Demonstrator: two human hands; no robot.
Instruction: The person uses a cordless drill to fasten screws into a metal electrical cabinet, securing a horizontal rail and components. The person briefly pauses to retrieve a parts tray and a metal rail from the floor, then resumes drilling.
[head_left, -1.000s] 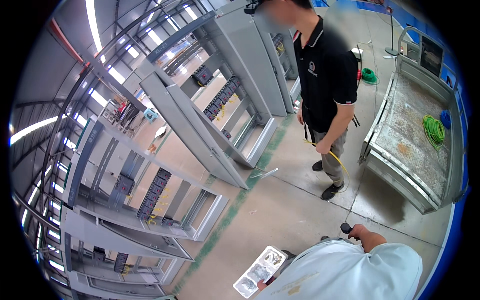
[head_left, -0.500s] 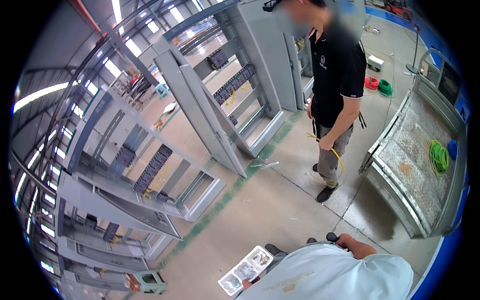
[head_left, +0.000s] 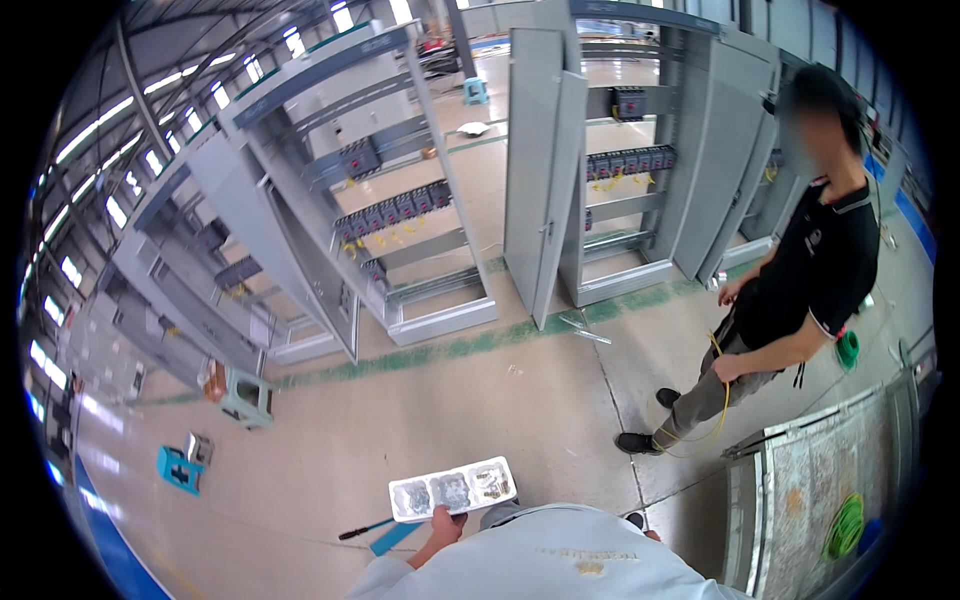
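A white foam tray (head_left: pixel 402 511) with three compartments is in front of my body, held at its near edge by my left hand (head_left: pixel 447 523). Small grey metal fasteners fill the left and middle compartments, and a few brassy pieces lie in the right one. Only a sliver of my right hand (head_left: pixel 652 537) shows beyond my pale shirt; its fingers are hidden. Below the tray's left end are a black-handled rod (head_left: pixel 363 529) and a blue flat piece (head_left: pixel 392 539).
Open grey electrical cabinets (head_left: pixel 440 318) with rows of breakers (head_left: pixel 395 212) stand ahead. A person in black (head_left: pixel 835 260) holds a yellow cable (head_left: pixel 727 395) at the right, near a metal cart (head_left: pixel 795 470) with a green wire coil (head_left: pixel 845 525). Stools (head_left: pixel 245 398) stand left.
My view has turned left, so cabinets and the person sit farther right. The tray has come fully into view in my left hand. My right hand, earlier around a black-ended object, is now mostly hidden.
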